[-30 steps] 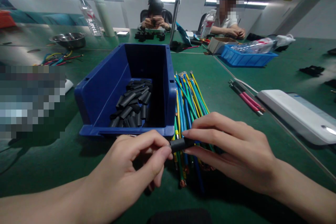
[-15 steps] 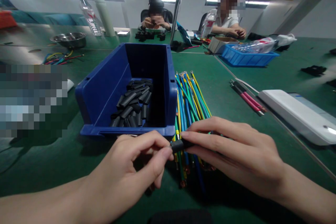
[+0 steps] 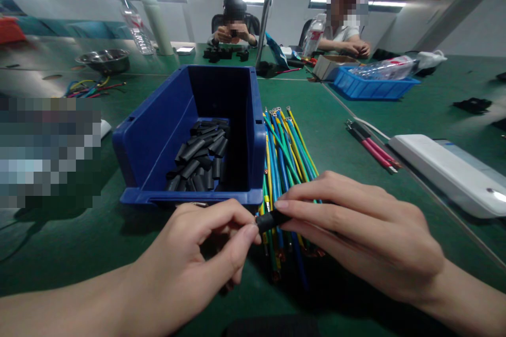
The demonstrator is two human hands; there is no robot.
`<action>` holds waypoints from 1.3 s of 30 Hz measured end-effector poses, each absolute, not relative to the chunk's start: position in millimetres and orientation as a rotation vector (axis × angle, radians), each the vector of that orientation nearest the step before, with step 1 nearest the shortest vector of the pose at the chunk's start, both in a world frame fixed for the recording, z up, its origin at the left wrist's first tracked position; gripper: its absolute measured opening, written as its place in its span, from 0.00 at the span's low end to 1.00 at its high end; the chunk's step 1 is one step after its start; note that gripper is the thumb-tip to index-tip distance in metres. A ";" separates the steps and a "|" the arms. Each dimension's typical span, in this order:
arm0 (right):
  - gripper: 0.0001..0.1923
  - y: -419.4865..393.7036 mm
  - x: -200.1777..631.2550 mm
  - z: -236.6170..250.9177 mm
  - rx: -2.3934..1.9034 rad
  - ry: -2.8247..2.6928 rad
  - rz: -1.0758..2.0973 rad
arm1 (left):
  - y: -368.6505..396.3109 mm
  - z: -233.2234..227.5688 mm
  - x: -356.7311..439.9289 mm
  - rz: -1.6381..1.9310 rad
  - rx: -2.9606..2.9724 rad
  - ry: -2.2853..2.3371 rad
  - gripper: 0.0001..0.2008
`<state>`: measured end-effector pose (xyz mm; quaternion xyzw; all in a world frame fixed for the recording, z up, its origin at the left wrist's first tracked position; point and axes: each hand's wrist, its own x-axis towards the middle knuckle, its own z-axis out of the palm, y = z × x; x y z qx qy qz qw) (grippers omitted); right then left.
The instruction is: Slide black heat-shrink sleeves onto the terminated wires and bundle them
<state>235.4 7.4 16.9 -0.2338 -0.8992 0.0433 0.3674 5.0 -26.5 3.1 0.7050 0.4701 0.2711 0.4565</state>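
A short black heat-shrink tube point(image 3: 265, 221) lies level between my two hands, just in front of the blue bin. My left hand point(image 3: 213, 245) pinches its left end between thumb and forefinger. From the other side, the fingertips of my right hand point(image 3: 351, 226) close on the dark right end; whether a cable runs inside is hidden. Beneath the hands is a bundle of cables point(image 3: 282, 158), yellow, green and blue, with metal lugs at the far ends and bare copper at the near ends. More black tubes point(image 3: 201, 160) are heaped in the blue bin point(image 3: 192, 197).
On the right, a white device point(image 3: 443, 174) lies near red-and-black cables point(image 3: 373, 147). Farther back are a light-blue tray point(image 3: 375, 89) with a plastic bottle, and a metal bowl point(image 3: 105, 61). Two people sit across the green table.
My right hand has shifted slightly to the right, its fingers still on the tube's end. My left hand has barely moved.
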 end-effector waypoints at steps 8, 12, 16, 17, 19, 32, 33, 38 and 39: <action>0.09 11.2 237.5 15.5 -0.491 -2.361 0.160 | -28.1 2.4 5.7 0.665 1.724 1.175 0.14; 0.10 10.4 235.7 13.7 -0.570 -2.300 0.163 | -27.4 3.3 6.2 0.668 1.737 1.188 0.14; 0.11 9.8 234.4 12.2 -0.579 -2.289 0.191 | -26.6 4.1 6.3 0.668 1.768 1.171 0.14; 0.11 9.6 234.5 12.2 -0.565 -2.299 0.195 | -26.6 4.3 6.2 0.660 1.767 1.170 0.14; 0.12 8.7 235.0 12.6 -0.575 -2.315 0.201 | -26.7 4.7 5.8 0.649 1.757 1.176 0.14; 0.18 11.4 235.3 7.5 -0.586 -2.314 0.221 | -27.2 8.1 5.5 0.631 1.891 1.184 0.15; 0.17 11.6 235.3 7.9 -0.579 -2.308 0.227 | -27.6 8.2 5.4 0.635 1.889 1.182 0.15; 0.16 12.3 234.5 9.5 -0.536 -2.296 0.258 | -28.5 7.3 4.7 0.638 1.863 1.161 0.15; 0.16 12.2 234.2 9.6 -0.538 -2.292 0.264 | -28.5 7.2 4.7 0.640 1.856 1.165 0.15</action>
